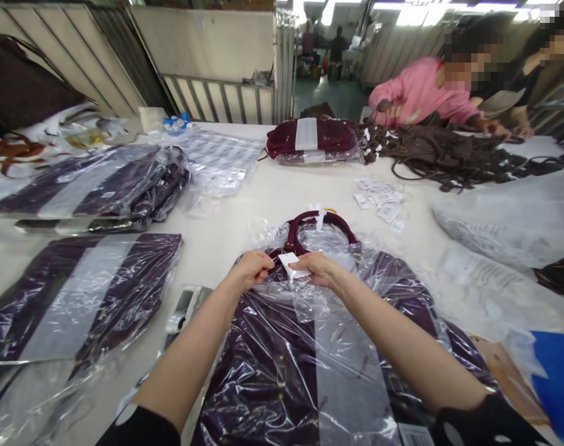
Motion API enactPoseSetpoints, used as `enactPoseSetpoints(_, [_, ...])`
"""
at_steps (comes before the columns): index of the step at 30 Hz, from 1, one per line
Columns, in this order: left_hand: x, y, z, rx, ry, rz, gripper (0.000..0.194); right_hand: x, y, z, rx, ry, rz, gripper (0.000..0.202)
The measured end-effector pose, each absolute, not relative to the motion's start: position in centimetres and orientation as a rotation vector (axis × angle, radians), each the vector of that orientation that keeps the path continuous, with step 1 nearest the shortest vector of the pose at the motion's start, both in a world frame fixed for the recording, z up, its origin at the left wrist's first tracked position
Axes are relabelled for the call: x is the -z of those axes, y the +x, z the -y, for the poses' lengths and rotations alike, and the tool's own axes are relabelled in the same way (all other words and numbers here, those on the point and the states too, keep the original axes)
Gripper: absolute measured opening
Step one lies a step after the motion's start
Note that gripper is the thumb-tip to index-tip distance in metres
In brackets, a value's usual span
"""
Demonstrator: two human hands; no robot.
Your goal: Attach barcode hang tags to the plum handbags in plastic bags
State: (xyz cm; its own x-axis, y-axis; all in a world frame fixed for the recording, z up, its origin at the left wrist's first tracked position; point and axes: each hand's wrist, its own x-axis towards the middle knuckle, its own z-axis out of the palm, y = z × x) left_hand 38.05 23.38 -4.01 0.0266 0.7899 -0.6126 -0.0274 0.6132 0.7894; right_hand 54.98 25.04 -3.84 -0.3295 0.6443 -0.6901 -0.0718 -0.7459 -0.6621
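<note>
A dark purple handbag [272, 359] in clear plastic wrap lies in front of me, with a pale band [342, 371] across its middle. Its rounded handle [304, 218] sticks out of the wrap at the far end. My right hand [321, 267] pinches a white hang tag [291, 263] near the base of the handle. Just left of the tag, my left hand [254, 269] has its fingers pinched together beside the bag's strap; what lies between them is too small to make out.
Wrapped purple bags [77, 297] lie at the left, and another wrapped bag [309, 139] is at the back. Small white tags [384, 197] are scattered beyond my bag. Brown bags [430, 148] are heaped near two people at the right. Plastic sheets [518, 217] lie at the right.
</note>
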Motion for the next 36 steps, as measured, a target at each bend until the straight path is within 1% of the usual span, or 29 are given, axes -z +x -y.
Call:
enactPoseSetpoints(6, [4.1, 37.4, -23.4, -0.732, 0.651, -1.296, 0.023, 4.0, 55.0, -25.0, -2.119, -1.48, 0.731, 0.013])
enactPoseSetpoints(13, [4.3, 39.9, -23.3, -0.658, 0.7, -1.426, 0.032, 3.4, 54.4, -24.8, -2.096, -1.513, 0.745, 0.013])
enactPoseSetpoints(18, [4.5, 40.8, -23.6, -0.664, 0.675, -1.478, 0.027, 3.3, 54.3, -24.6, -2.104, -1.511, 0.739, 0.016])
enactPoseSetpoints(22, [4.7, 40.4, -23.9, -0.65, 0.605, -1.43, 0.028, 3.5, 54.7, -24.6, -2.165, -1.471, 0.729, 0.011])
enactPoseSetpoints(26, [5.2, 39.8, -24.2, -0.628, 0.541, -1.351, 0.027, 3.5, 55.7, -24.1, -2.216, -1.371, 0.726, 0.012])
enactPoseSetpoints(30, [5.6, 39.6, -24.3, -0.635, 0.514, -1.32, 0.025, 3.2, 57.0, -23.4, -2.28, -1.282, 0.838, 0.004])
enactPoseSetpoints(33, [5.6, 39.6, -24.2, -0.642, 0.517, -1.31, 0.023, 3.3, 57.3, -23.1, -2.246, -1.316, 0.885, 0.013])
enactPoseSetpoints(36, [5.3, 39.7, -24.1, -0.642, 0.529, -1.306, 0.022, 3.6, 56.9, -23.2, -2.209, -1.363, 0.86, 0.013])
